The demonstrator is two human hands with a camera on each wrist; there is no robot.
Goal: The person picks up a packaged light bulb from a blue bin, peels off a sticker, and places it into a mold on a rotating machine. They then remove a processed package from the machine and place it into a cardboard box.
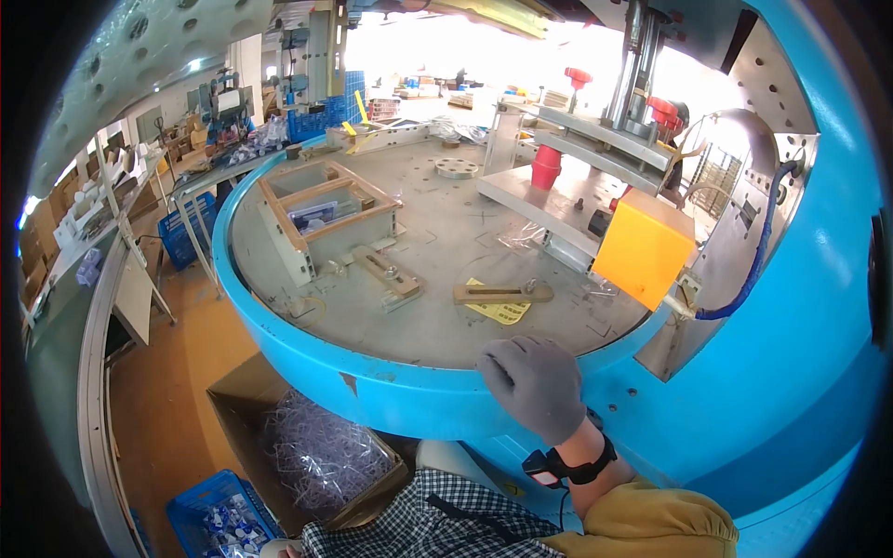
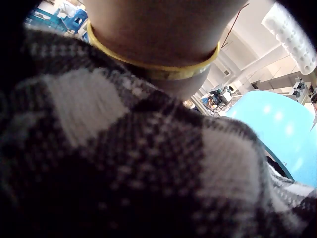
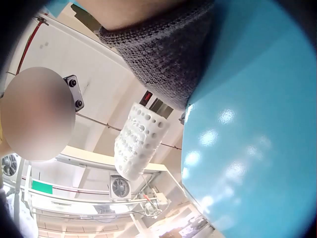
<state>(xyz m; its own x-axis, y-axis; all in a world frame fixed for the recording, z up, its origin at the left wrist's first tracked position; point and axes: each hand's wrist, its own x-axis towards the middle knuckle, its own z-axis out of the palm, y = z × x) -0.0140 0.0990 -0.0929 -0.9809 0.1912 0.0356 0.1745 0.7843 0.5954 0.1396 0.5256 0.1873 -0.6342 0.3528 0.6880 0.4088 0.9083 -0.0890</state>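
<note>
The right hand [image 1: 538, 386], gloved in grey, is clenched at the near edge of the worktop [image 1: 428, 339]. Just beyond it, a slotted bar [image 1: 484, 295] lies across a yellow card [image 1: 512, 314]. A frame [image 1: 358, 232] stands towards the left edge. I can't tell how the left hand lies.

A cardboard box [image 1: 244, 395] stands on the brown floor [image 1: 177, 372], with a loose tangle of clear plastic strips [image 1: 321, 451] inside. Just beside the box, at its near left, sits a blue plastic crate [image 1: 206, 484] of small blue-and-white pieces [image 1: 234, 528]. Well beyond the box, another blue crate [image 1: 182, 232] stands by the legs of a counter [image 1: 197, 179].
</note>
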